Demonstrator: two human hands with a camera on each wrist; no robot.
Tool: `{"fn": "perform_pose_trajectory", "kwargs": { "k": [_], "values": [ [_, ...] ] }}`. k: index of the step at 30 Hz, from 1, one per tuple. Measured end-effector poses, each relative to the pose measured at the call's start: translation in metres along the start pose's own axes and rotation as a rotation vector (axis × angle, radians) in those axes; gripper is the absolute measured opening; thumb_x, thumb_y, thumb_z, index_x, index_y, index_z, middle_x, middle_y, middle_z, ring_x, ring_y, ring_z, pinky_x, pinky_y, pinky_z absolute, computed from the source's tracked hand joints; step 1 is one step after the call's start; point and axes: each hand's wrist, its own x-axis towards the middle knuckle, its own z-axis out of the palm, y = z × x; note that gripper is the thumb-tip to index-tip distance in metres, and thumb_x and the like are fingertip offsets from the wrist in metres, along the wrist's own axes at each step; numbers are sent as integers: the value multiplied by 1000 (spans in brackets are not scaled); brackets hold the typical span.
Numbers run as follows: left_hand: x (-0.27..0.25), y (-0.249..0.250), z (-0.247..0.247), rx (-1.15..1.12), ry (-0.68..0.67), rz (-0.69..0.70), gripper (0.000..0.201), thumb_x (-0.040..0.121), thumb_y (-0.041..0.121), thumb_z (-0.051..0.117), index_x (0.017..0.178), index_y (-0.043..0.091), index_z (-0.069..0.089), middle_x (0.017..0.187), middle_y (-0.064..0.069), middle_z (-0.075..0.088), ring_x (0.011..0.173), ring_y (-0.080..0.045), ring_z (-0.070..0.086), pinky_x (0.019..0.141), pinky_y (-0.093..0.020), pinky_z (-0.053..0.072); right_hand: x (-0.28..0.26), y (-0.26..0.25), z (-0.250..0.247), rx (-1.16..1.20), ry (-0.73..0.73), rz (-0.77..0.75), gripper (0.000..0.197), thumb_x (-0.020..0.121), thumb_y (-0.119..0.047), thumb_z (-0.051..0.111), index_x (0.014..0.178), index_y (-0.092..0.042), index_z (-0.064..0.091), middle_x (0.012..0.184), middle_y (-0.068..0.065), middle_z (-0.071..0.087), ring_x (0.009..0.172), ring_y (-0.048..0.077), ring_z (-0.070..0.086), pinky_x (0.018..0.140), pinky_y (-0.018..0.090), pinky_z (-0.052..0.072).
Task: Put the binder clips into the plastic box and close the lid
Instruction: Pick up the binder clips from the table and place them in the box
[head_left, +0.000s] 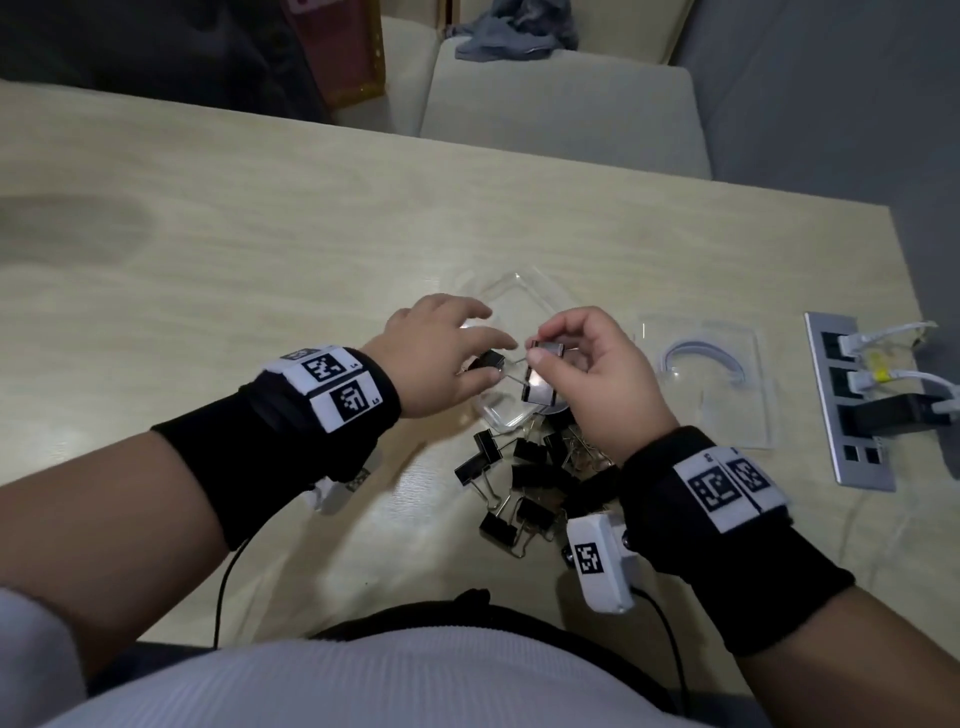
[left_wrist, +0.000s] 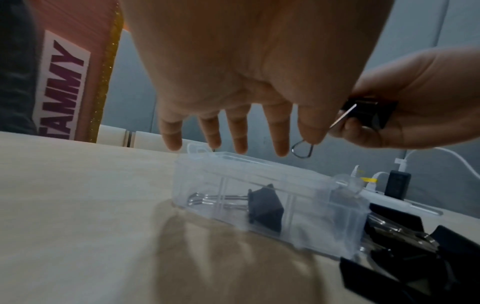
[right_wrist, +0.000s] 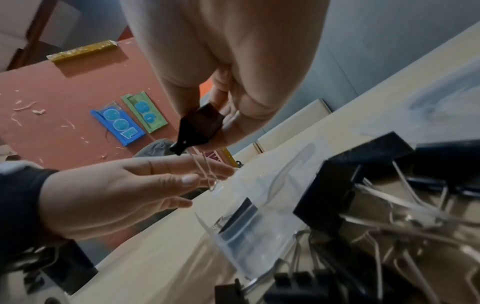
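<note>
The clear plastic box (head_left: 519, 285) (left_wrist: 233, 174) (right_wrist: 259, 242) lies open on the table with one black binder clip (left_wrist: 265, 205) (head_left: 488, 359) inside. My left hand (head_left: 493, 338) (left_wrist: 233, 142) hovers over the box with its fingers straight and holds nothing. My right hand (head_left: 540, 345) (right_wrist: 207, 131) pinches another black binder clip (head_left: 548, 347) (left_wrist: 369, 113) (right_wrist: 200, 125) just above the box. That clip's wire handles hang down beside my left thumb tip, and I cannot tell whether they touch. A pile of black binder clips (head_left: 524, 483) (left_wrist: 405, 246) (right_wrist: 389, 174) lies at the box's near side.
A flat clear plastic piece (head_left: 727, 415) with a white curved strip lies right of the box. A socket panel (head_left: 847, 405) with plugged cables is set in the table near its right edge. A pale chair (head_left: 561, 104) stands beyond the far edge.
</note>
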Motion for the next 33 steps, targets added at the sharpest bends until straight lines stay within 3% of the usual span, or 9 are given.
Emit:
{"fn": "perform_pose_trajectory", "kwargs": {
  "k": [3, 6, 10, 13, 18, 21, 26, 29, 33],
  "values": [
    [5, -6, -4, -83, -116, 64, 40, 82, 61, 45, 117, 46, 58, 142, 14, 44, 141, -21, 20, 112, -52, 23, 6, 4, 5, 53, -15, 37, 17, 86, -8, 68, 91, -21, 59, 104, 12, 70, 81, 14, 64, 77, 26, 53],
    [10, -14, -10, -257, -98, 87, 27, 72, 68, 39, 81, 50, 56, 115, 19, 61, 135, -19, 32, 111, -46, 27, 10, 11, 6, 3, 16, 37, 16, 85, -11, 69, 89, -23, 59, 93, 8, 69, 69, 6, 59, 66, 22, 51],
    [19, -18, -16, -112, -47, 14, 22, 85, 50, 57, 83, 29, 63, 75, 18, 54, 108, -22, 46, 96, -47, 41, 12, 20, 7, -235, 83, 7, 11, 85, -24, 68, 88, -30, 59, 78, -10, 61, 51, 0, 48, 57, 19, 42],
    [24, -14, -19, -8, -64, -57, 28, 86, 51, 56, 87, 24, 64, 87, 8, 63, 108, -24, 45, 91, -43, 42, 13, 19, 11, -442, 80, -53, 7, 87, -27, 64, 91, -24, 58, 78, -12, 59, 62, 0, 54, 60, 19, 42],
    [33, -10, -20, 262, -201, -61, 32, 88, 53, 50, 96, 27, 67, 106, 0, 61, 114, -29, 43, 93, -43, 39, 13, 24, 13, -863, -55, -96, 17, 91, -29, 53, 96, -20, 67, 101, 0, 63, 104, 24, 51, 84, 34, 42],
    [37, -7, -15, 349, -185, -24, 27, 86, 51, 55, 97, 29, 66, 107, -1, 59, 112, -29, 42, 94, -45, 38, 7, 24, 10, -813, -22, -88, 15, 90, -25, 53, 93, -18, 66, 102, 3, 60, 101, 24, 51, 85, 36, 44],
    [37, -5, -3, 324, -97, -20, 30, 83, 51, 59, 102, 28, 61, 109, -2, 59, 110, -28, 43, 93, -45, 35, -13, 22, -9, -806, -24, -58, 6, 88, -23, 55, 84, -21, 60, 88, -3, 54, 82, 17, 54, 72, 33, 47],
    [28, -4, -2, 305, 16, -20, 38, 84, 53, 56, 110, 25, 58, 113, -3, 57, 110, -29, 45, 95, -45, 34, -29, 29, -23, -975, -109, -20, 6, 86, -25, 57, 87, -22, 62, 91, -3, 54, 85, 18, 54, 73, 36, 50],
    [4, 10, 2, 255, 142, 151, 32, 87, 43, 49, 104, 20, 60, 104, -5, 58, 100, -30, 49, 87, -43, 37, -41, 41, -43, -1011, -27, 51, 17, 86, -31, 59, 100, -22, 60, 102, 1, 53, 97, 25, 54, 79, 42, 51]
  ]
}}
